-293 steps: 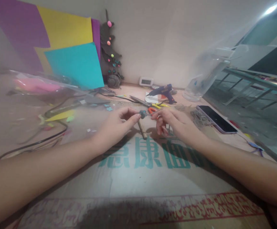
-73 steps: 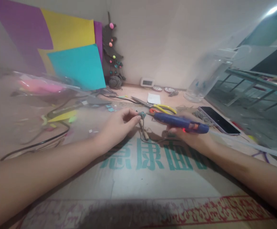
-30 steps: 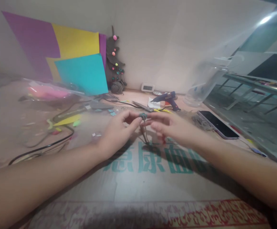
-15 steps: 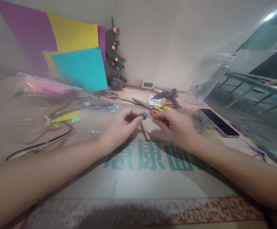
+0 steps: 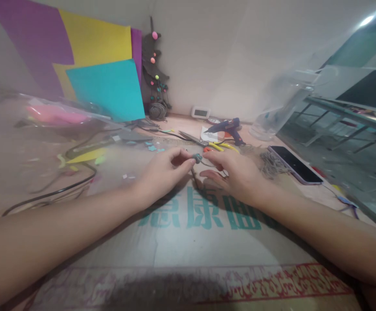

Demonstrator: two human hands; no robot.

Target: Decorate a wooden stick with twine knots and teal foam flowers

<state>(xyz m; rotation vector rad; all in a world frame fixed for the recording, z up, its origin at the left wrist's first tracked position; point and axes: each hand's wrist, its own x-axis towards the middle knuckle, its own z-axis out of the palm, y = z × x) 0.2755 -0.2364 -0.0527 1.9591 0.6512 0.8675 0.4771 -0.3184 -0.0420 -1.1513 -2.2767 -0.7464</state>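
Between the thumb and forefinger of my left hand (image 5: pixel 175 166) is a small grey-and-teal bundle (image 5: pixel 197 158), seemingly wound with cord. A thin grey cord (image 5: pixel 208 163) runs from it towards my right hand (image 5: pixel 235 172), whose thumb and forefinger are spread apart just to the right. Below the bundle, a thin brown stick (image 5: pixel 194 178) lies partly in shadow on the printed board (image 5: pixel 188 250). Scissors (image 5: pixel 192 138) and a second, yellow-handled tool with orange parts (image 5: pixel 218 147) lie just beyond my fingers.
A blue glue gun (image 5: pixel 228 128) rests at the back. At right are a grey cord pile (image 5: pixel 272 164), a phone (image 5: pixel 294 165) and a clear plastic jug (image 5: pixel 275 108). Coloured sheets (image 5: pixel 110 90) and a decorated dark hanging (image 5: pixel 154 69) stand behind. A black cable (image 5: pixel 52 195) crosses the left.
My right thumb and forefinger have parted from their pinch on the cord near the bundle. My left hand still holds the bundle in nearly the same place.
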